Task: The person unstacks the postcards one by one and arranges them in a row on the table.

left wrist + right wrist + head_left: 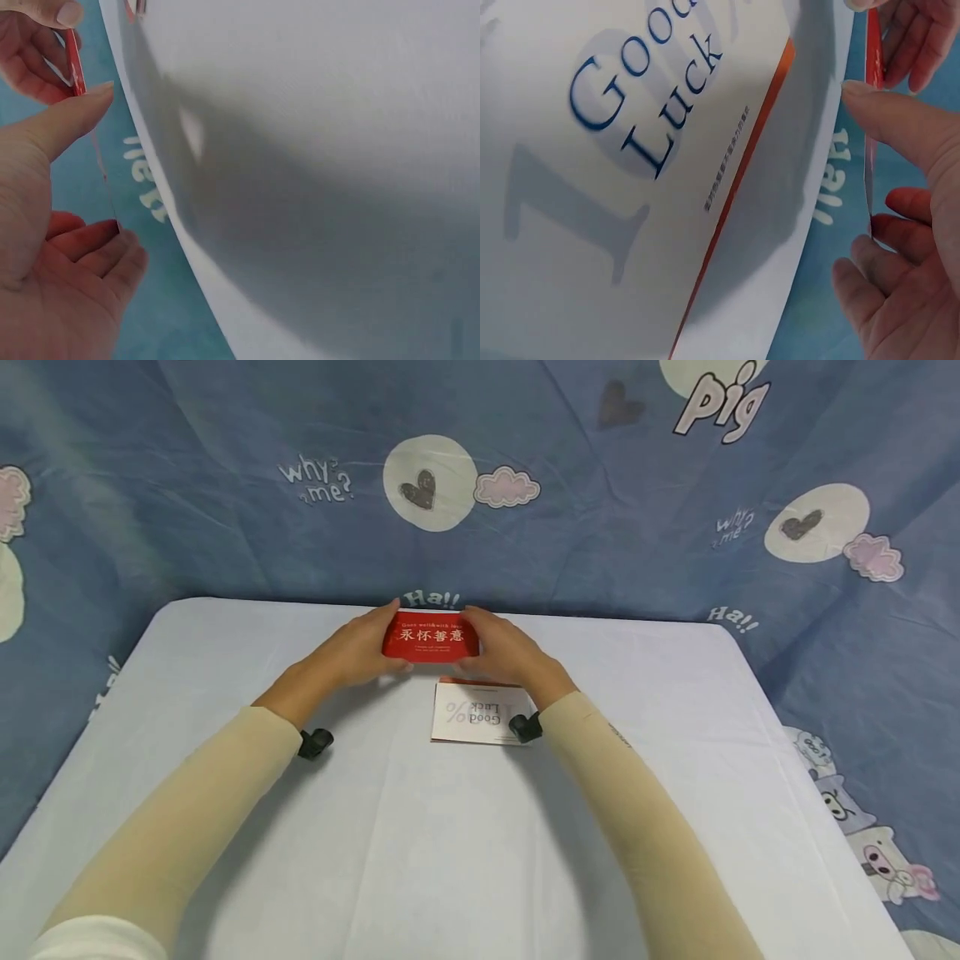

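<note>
In the head view, a red card [431,645] with white Chinese characters is held up by both hands near the far table edge. My left hand [367,645] grips its left end and my right hand [501,647] its right end. Both wrist views show the thumbs on one long edge of the card [872,56] and fingertips on the opposite edge; it appears thin and side-on there. Nearer to me lies a white card [480,714] with "Good Luck" print, upside down in the head view, and an orange strip along its far edge. My right wrist is above its right end.
A white cloth covers the table [420,843]. Behind it hangs a blue patterned curtain [247,543]. Small black devices [317,743] are worn at both wrists, and beige sleeves cover the forearms.
</note>
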The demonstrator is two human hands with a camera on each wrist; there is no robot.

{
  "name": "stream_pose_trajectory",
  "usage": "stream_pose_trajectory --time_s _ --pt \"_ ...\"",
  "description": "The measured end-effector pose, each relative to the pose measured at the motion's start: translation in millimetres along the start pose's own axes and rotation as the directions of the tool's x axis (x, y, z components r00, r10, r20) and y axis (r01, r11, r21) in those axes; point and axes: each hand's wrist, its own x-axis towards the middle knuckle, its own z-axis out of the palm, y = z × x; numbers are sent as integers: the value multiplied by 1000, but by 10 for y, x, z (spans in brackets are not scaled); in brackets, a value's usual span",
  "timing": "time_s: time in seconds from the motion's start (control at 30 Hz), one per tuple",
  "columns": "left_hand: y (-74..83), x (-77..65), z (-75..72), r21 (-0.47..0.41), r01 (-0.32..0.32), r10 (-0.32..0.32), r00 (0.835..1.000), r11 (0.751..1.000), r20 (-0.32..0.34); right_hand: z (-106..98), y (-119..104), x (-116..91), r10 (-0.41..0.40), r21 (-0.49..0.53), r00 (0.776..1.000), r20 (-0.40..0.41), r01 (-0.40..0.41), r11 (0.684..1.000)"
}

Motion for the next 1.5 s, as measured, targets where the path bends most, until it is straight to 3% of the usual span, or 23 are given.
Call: stream_pose_trajectory --time_s 0.23,0.57,0.93,1.23,1.5 --pt "-135 14 -61 3 41 -41 999 999 18 62 -104 161 48 1 999 20 -48 999" --pt "-208 8 -218 1 79 -79 994 997 79 105 -215 282 103 4 993 51 -103 995" --pt "-251 59 -166 -8 76 -75 993 997 93 195 -207 326 154 -14 984 90 -154 988" --pt "-325 58 -81 -63 81 -73 990 995 118 295 -200 310 172 -20 978 122 -170 985" --pt "-321 77 -63 -52 86 -80 991 995 110 311 -174 321 160 -22 982 104 -158 987"
